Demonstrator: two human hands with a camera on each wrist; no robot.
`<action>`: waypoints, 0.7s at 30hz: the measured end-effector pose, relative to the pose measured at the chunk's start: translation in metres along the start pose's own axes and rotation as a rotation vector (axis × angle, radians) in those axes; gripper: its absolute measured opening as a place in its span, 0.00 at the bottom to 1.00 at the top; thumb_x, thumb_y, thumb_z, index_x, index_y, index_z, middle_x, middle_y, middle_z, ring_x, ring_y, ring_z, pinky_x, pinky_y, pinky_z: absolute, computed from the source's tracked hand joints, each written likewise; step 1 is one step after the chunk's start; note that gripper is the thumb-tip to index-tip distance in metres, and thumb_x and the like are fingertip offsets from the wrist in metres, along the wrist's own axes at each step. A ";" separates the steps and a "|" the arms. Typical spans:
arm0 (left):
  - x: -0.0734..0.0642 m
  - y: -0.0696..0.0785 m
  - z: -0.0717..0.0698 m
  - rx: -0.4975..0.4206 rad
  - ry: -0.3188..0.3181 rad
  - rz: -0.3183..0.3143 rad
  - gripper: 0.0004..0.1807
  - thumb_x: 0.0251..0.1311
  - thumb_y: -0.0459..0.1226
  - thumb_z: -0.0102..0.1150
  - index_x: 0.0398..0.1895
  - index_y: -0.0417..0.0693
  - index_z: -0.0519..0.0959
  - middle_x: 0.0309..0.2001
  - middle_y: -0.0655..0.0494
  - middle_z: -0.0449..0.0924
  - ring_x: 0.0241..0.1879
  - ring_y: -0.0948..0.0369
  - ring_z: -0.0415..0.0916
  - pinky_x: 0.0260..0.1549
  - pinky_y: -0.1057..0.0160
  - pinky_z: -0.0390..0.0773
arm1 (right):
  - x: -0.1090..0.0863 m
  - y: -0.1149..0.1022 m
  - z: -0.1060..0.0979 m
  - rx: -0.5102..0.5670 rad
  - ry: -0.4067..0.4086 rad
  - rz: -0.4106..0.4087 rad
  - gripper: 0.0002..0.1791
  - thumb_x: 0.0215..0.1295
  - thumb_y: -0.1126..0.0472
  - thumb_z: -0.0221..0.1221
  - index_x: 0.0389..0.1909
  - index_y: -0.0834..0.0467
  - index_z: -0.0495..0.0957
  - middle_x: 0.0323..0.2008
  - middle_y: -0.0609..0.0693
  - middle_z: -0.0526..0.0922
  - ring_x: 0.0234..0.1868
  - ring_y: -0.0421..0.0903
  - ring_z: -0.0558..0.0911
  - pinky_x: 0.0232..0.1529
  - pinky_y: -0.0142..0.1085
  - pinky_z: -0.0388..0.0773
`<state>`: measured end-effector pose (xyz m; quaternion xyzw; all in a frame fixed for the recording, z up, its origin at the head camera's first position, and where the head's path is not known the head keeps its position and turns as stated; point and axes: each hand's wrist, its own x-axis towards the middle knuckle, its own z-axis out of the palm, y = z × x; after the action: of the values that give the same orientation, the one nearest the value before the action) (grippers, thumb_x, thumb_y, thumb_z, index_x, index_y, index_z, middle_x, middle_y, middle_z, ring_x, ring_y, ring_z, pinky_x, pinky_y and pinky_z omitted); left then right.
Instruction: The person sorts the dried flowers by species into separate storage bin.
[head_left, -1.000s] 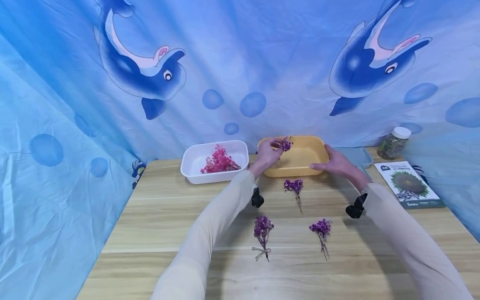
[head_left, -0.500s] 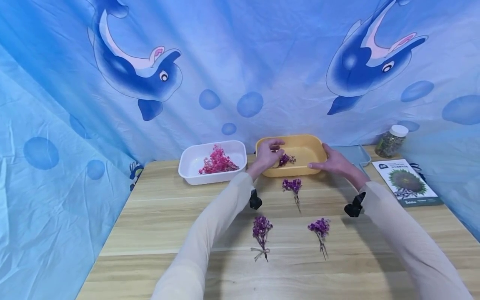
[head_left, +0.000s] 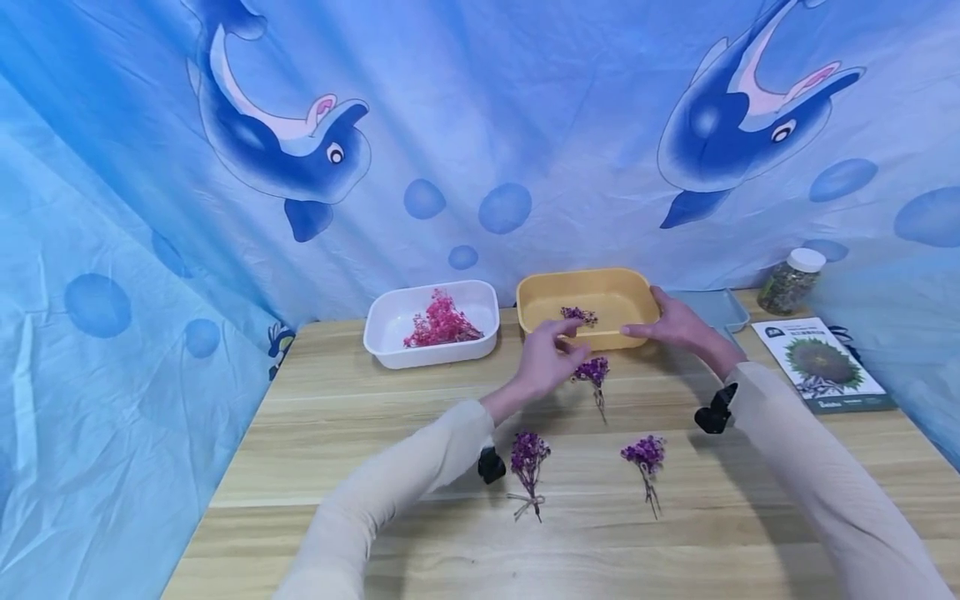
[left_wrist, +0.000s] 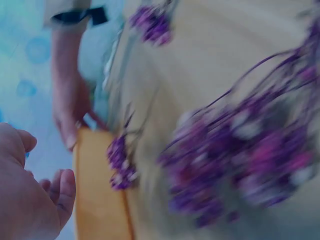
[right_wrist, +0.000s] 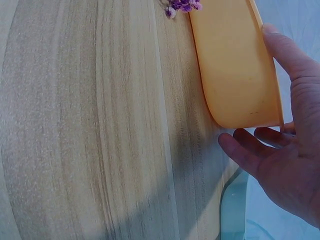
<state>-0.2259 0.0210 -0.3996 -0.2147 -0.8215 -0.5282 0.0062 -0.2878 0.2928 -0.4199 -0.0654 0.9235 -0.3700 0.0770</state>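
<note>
My left hand hovers just before the yellow plastic tub, fingers loosely bent, holding nothing. In the left wrist view the same hand is beside the tub wall. A sprig of dried purple flowers lies inside the tub. With thumb on the rim and fingers around the right end, my right hand grips the tub. Partly behind my left fingers, a purple bunch lies on the table. Nearer me are a twine-tied purple bunch and another purple bunch.
A white tub with pink dried flowers stands left of the yellow one. At the right are a pale blue tray, a white-lidded jar and a sunflower-picture packet. A blue dolphin curtain hangs behind.
My left hand lowered a purple sprig into the yellow tub, let it go, and drew back over the front rim toward me. The right hand stays at the tub's right end.
</note>
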 end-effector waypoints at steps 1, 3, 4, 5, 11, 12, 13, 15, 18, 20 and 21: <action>-0.005 0.000 0.003 0.011 -0.008 -0.007 0.28 0.58 0.30 0.70 0.64 0.40 0.76 0.49 0.47 0.76 0.36 0.61 0.81 0.30 0.71 0.83 | 0.000 0.000 0.000 0.001 0.002 -0.001 0.71 0.56 0.34 0.68 0.77 0.70 0.31 0.70 0.80 0.51 0.69 0.74 0.59 0.68 0.63 0.58; -0.014 -0.001 0.007 0.060 -0.019 -0.023 0.31 0.58 0.33 0.71 0.66 0.41 0.74 0.53 0.46 0.76 0.35 0.62 0.80 0.30 0.72 0.82 | 0.000 0.001 0.000 0.001 0.005 -0.004 0.71 0.55 0.34 0.69 0.77 0.69 0.31 0.70 0.79 0.53 0.68 0.74 0.60 0.68 0.63 0.58; -0.018 -0.002 0.009 0.081 -0.023 -0.036 0.32 0.58 0.35 0.72 0.66 0.41 0.74 0.55 0.46 0.75 0.35 0.63 0.80 0.29 0.73 0.81 | 0.000 0.001 0.000 0.001 0.004 -0.004 0.71 0.55 0.34 0.69 0.77 0.69 0.31 0.70 0.79 0.53 0.68 0.74 0.60 0.68 0.63 0.58; -0.021 -0.003 0.011 0.106 -0.028 -0.045 0.34 0.58 0.36 0.72 0.67 0.41 0.73 0.57 0.45 0.75 0.34 0.64 0.79 0.29 0.74 0.81 | 0.000 0.001 0.000 0.003 0.004 -0.005 0.71 0.55 0.34 0.69 0.77 0.69 0.31 0.70 0.79 0.53 0.68 0.74 0.60 0.68 0.63 0.58; -0.028 -0.009 0.022 0.178 -0.061 -0.101 0.41 0.56 0.39 0.74 0.73 0.41 0.66 0.63 0.40 0.69 0.25 0.68 0.76 0.27 0.73 0.80 | 0.000 0.003 0.000 0.003 0.008 -0.008 0.71 0.55 0.35 0.69 0.77 0.70 0.32 0.69 0.80 0.54 0.68 0.74 0.60 0.68 0.63 0.58; -0.028 -0.009 0.024 0.205 -0.065 -0.112 0.42 0.56 0.40 0.74 0.73 0.42 0.66 0.63 0.40 0.69 0.25 0.68 0.76 0.30 0.72 0.81 | 0.000 0.004 0.000 0.003 0.008 -0.007 0.71 0.56 0.35 0.69 0.77 0.70 0.32 0.70 0.80 0.53 0.68 0.73 0.60 0.68 0.63 0.58; -0.028 -0.010 0.026 0.232 -0.069 -0.126 0.43 0.55 0.41 0.75 0.73 0.43 0.65 0.64 0.40 0.69 0.25 0.66 0.77 0.34 0.70 0.82 | 0.000 0.004 0.000 0.003 0.008 -0.009 0.71 0.56 0.35 0.69 0.77 0.70 0.32 0.70 0.80 0.53 0.68 0.74 0.60 0.68 0.63 0.58; -0.028 -0.010 0.030 0.304 -0.070 -0.153 0.45 0.55 0.45 0.75 0.74 0.45 0.65 0.65 0.41 0.69 0.34 0.62 0.80 0.44 0.65 0.82 | 0.000 0.004 -0.001 0.005 0.007 -0.009 0.71 0.56 0.35 0.69 0.77 0.70 0.32 0.70 0.80 0.53 0.68 0.74 0.60 0.68 0.63 0.58; -0.026 -0.009 0.037 0.379 -0.071 -0.196 0.47 0.54 0.49 0.75 0.75 0.48 0.64 0.67 0.43 0.68 0.52 0.53 0.77 0.56 0.56 0.77 | 0.000 0.004 -0.001 0.002 0.009 -0.011 0.71 0.55 0.34 0.69 0.77 0.70 0.32 0.70 0.79 0.53 0.68 0.74 0.60 0.67 0.64 0.58; -0.024 -0.008 0.041 0.395 -0.064 -0.227 0.47 0.53 0.51 0.75 0.75 0.49 0.64 0.68 0.43 0.66 0.61 0.50 0.70 0.59 0.52 0.74 | 0.001 0.004 -0.001 0.004 0.011 -0.010 0.71 0.54 0.34 0.69 0.77 0.70 0.33 0.70 0.79 0.54 0.68 0.74 0.61 0.67 0.64 0.59; -0.023 -0.008 0.042 0.396 -0.059 -0.243 0.48 0.52 0.51 0.75 0.75 0.50 0.64 0.69 0.44 0.65 0.63 0.49 0.69 0.60 0.51 0.74 | 0.001 0.004 -0.001 0.002 0.011 -0.012 0.71 0.54 0.34 0.69 0.77 0.70 0.33 0.69 0.80 0.54 0.67 0.74 0.61 0.67 0.64 0.59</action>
<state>-0.1985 0.0470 -0.4312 -0.1240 -0.9287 -0.3472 -0.0397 -0.2889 0.2960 -0.4220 -0.0688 0.9231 -0.3718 0.0700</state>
